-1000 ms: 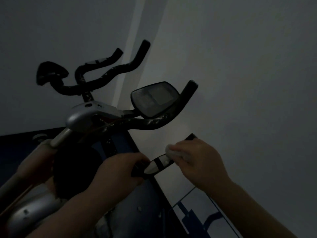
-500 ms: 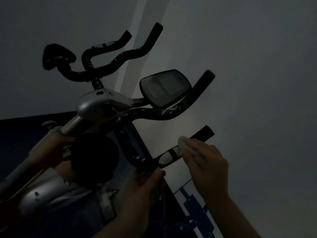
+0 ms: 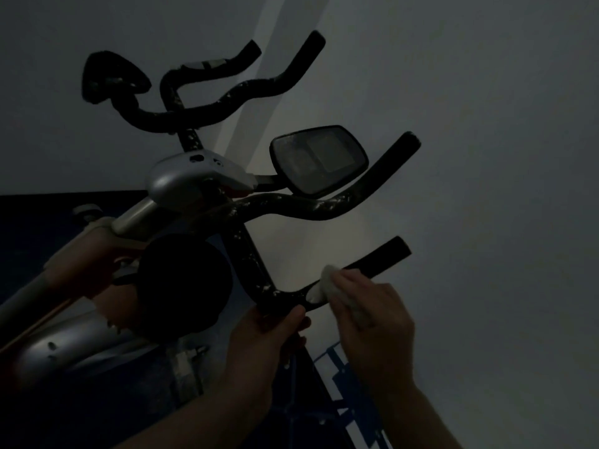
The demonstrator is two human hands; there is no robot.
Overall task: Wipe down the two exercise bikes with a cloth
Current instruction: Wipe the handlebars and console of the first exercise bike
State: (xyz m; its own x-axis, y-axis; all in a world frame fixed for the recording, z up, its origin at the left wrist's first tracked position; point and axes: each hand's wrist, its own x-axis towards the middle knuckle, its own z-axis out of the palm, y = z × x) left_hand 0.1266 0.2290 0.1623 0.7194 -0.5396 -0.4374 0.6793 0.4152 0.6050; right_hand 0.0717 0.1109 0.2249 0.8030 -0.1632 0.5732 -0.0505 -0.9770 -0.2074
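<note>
Standing dim against a pale wall [image 3: 486, 157], the far bike [image 3: 201, 102] shows only its black handlebars at upper left, and the near bike [image 3: 181, 183] fills the middle with a grey housing, a console [image 3: 319, 158] and worn black bars. Lower down, the left hand [image 3: 259, 348] curls its fingers round the bar junction [image 3: 275, 299]. Just to its right, the right hand [image 3: 372, 322] pinches a white cloth [image 3: 324, 283] and presses it against the lower grip [image 3: 382, 257], beside a pale patch on that bar.
</note>
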